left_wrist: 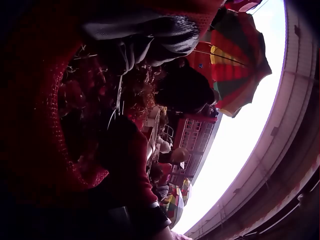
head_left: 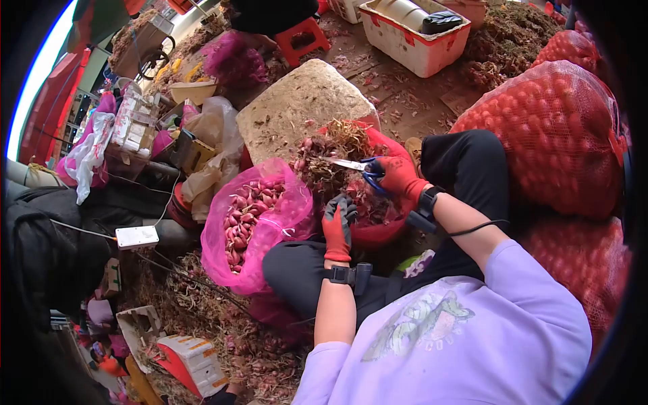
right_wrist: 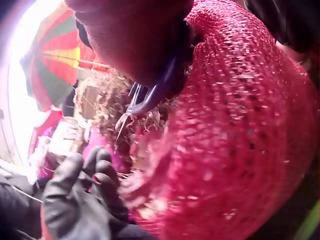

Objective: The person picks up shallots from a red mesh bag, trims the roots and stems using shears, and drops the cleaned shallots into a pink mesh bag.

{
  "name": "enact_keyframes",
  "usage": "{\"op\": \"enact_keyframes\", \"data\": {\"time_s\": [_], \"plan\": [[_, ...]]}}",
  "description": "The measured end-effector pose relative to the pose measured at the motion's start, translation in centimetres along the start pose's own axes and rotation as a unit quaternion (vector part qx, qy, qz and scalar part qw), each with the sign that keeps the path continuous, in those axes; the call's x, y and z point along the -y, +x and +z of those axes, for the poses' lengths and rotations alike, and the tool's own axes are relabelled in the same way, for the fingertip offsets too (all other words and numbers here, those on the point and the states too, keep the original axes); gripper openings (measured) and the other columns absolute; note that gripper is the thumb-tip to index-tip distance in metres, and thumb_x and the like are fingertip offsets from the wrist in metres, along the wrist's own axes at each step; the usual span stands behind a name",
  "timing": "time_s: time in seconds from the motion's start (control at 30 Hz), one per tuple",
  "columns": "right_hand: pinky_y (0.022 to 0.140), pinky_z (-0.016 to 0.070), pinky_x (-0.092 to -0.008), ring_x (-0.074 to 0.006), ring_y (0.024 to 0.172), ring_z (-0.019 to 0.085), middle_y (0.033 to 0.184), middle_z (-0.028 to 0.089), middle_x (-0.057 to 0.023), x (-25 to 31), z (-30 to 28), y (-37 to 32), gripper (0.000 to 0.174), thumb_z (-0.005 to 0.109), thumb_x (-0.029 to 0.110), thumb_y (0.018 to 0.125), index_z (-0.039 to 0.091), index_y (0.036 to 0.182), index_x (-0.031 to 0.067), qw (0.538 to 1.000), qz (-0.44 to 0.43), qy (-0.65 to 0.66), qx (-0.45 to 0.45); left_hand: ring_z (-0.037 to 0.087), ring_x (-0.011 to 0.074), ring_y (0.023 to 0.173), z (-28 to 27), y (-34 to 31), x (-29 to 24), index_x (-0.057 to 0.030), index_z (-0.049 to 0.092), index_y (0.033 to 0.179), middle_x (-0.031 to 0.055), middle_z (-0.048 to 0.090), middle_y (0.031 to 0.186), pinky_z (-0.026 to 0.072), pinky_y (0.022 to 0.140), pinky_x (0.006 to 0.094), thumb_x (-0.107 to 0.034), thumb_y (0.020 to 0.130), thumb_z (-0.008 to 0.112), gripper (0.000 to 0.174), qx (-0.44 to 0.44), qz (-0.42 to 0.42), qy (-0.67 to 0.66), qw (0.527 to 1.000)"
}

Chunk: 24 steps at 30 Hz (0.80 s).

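Note:
My right hand, in a red glove, grips blue-handled scissors, their blades pointing left over dried shallots with stalks. These lie in a red mesh sack between the knees; its mesh fills much of the right wrist view. My left hand, gloved in red and grey, is at the sack's near left edge with fingers loosely bent. In the right wrist view its grey palm shows, with a small reddish spot among the fingers. Left of it, a pink mesh bag contains trimmed shallots.
A dirt-covered pale board lies ahead. Full red mesh sacks stand on the right. A white foam box is at the back. Dry peelings cover the ground on the left, near a white box on a cable.

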State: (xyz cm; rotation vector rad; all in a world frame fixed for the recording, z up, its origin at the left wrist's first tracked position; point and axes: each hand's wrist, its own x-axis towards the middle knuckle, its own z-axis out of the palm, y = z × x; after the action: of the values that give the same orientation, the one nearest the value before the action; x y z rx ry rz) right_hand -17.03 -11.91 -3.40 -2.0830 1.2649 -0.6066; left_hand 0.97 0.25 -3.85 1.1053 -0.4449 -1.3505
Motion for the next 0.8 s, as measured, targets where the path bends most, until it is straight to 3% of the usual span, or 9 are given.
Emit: {"op": "enact_keyframes", "data": {"time_s": [0.07,0.2,0.33,0.43,0.53,0.63,0.67,0.7,0.8], "plan": [[0.08,0.0474,-0.0368,-0.0304,0.093,0.062,0.097,0.065,-0.0142,2.2,-2.4,-1.1,0.035,0.068,0.025,0.072,0.063,0.102,0.0058,0.986,0.096,0.134,0.001,0.058,0.0094,0.073,1.0,-0.1,0.2,-0.0027,0.056,0.112,0.0048,0.061,0.092,0.0479,0.065,0.0205,-0.017,0.092,0.055,0.024,0.032,-0.024,-0.009,0.999],[0.08,0.0467,-0.0384,-0.0306,0.093,0.062,0.094,0.065,-0.0173,2.3,-4.5,-2.0,0.035,0.066,0.023,0.071,0.061,0.101,0.0057,0.989,0.146,0.006,-0.035,0.056,0.0095,0.075,1.2,0.7,2.1,0.0003,0.054,0.113,0.0056,0.059,0.095,0.0477,0.066,0.0203,-0.015,0.092,0.055,0.026,0.084,-0.056,0.003,0.995],[0.08,0.0472,-0.0383,-0.0314,0.091,0.062,0.092,0.066,-0.0146,-0.7,-1.8,-1.0,0.031,0.061,0.022,0.073,0.061,0.101,0.0085,0.989,0.002,-0.044,0.143,0.058,0.0099,0.074,1.0,0.5,1.8,-0.0005,0.055,0.112,0.0054,0.06,0.092,0.0482,0.066,0.0206,-0.014,0.092,0.055,0.024,0.084,-0.04,-0.062,0.994],[0.075,0.0483,-0.0395,-0.0291,0.086,0.063,0.088,0.066,-0.0105,0.0,0.3,-1.2,0.03,0.062,0.022,0.072,0.061,0.101,0.0121,0.966,-0.048,-0.212,0.142,0.059,0.0103,0.073,1.3,0.0,1.0,-0.0012,0.055,0.111,0.0053,0.062,0.09,0.0487,0.066,0.0209,-0.014,0.091,0.056,0.024,0.02,-0.038,-0.024,0.999],[0.074,0.0489,-0.0382,-0.0294,0.084,0.063,0.086,0.066,-0.0115,1.0,0.5,-1.6,0.032,0.063,0.028,0.074,0.061,0.101,0.0114,0.981,0.01,-0.185,0.056,0.06,0.011,0.074,0.4,-0.1,1.0,-0.002,0.056,0.111,0.0057,0.062,0.091,0.0492,0.068,0.0216,-0.015,0.091,0.057,0.024,0.033,-0.03,-0.042,0.998],[0.073,0.0492,-0.0367,-0.0296,0.082,0.063,0.083,0.065,-0.0131,2.3,-1.9,-2.1,0.035,0.065,0.03,0.075,0.06,0.102,0.0088,0.996,0.068,-0.047,-0.02,0.06,0.0121,0.076,1.2,-0.7,0.2,-0.0018,0.056,0.111,0.0067,0.062,0.093,0.0494,0.07,0.0227,-0.016,0.091,0.057,0.025,0.024,-0.013,-0.013,1.0],[0.065,0.0511,-0.0341,-0.0249,0.072,0.065,0.077,0.064,-0.0116,0.0,-0.3,-2.0,0.031,0.066,0.026,0.078,0.06,0.099,0.0048,0.992,0.042,-0.034,-0.118,0.061,0.0131,0.08,1.6,-0.7,-0.1,-0.0017,0.055,0.113,0.0068,0.061,0.098,0.0497,0.073,0.0242,-0.019,0.092,0.055,0.027,0.036,-0.023,-0.005,0.999],[0.063,0.051,-0.0328,-0.0228,0.069,0.064,0.078,0.065,-0.0104,0.2,-0.9,-2.2,0.027,0.065,0.023,0.078,0.06,0.098,0.0049,0.978,0.105,0.166,-0.069,0.061,0.0132,0.081,2.0,-0.7,-0.1,-0.0018,0.054,0.113,0.0066,0.061,0.099,0.0497,0.074,0.0247,-0.019,0.092,0.054,0.027,0.055,-0.02,-0.003,0.998],[0.051,0.0482,-0.0254,-0.0119,0.058,0.06,0.077,0.063,-0.005,3.9,-3.8,-4.2,0.015,0.066,0.012,0.079,0.061,0.092,0.0053,0.759,0.218,0.613,0.04,0.059,0.0118,0.087,3.4,-0.8,0.3,-0.0027,0.053,0.116,0.005,0.058,0.104,0.0496,0.076,0.0247,-0.019,0.094,0.052,0.027,0.112,-0.018,0.004,0.993]]}}
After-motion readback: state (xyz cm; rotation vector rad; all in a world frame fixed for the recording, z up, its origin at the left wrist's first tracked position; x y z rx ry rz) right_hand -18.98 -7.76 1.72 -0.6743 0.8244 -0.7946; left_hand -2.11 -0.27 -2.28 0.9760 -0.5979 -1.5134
